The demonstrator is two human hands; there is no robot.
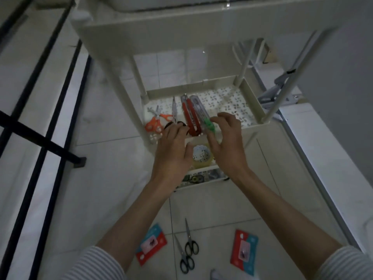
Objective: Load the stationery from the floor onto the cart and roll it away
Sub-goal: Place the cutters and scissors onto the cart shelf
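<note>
A white tiered cart [252, 98] stands before me. Its perforated shelf holds orange scissors [156, 122], black-handled scissors [174, 110], a red cutter [189, 114], a green-ended cutter [201, 112] and a clear tape roll [201, 156]. My left hand [173, 150] hovers over the shelf's front, its fingertips touching the red cutter's near end by the black scissor handles. My right hand [228, 138] pinches the green end of the cutter between thumb and forefinger. On the floor near me lie two black scissors [188, 247] and two red-and-blue packets [151, 246] [244, 251].
The cart's top tray [161, 29] overhangs the shelf, and a lower tier [199, 178] shows small items beneath my wrists. A black metal frame [40, 138] runs along the left. A white ledge with a metal bracket [278, 91] borders the right.
</note>
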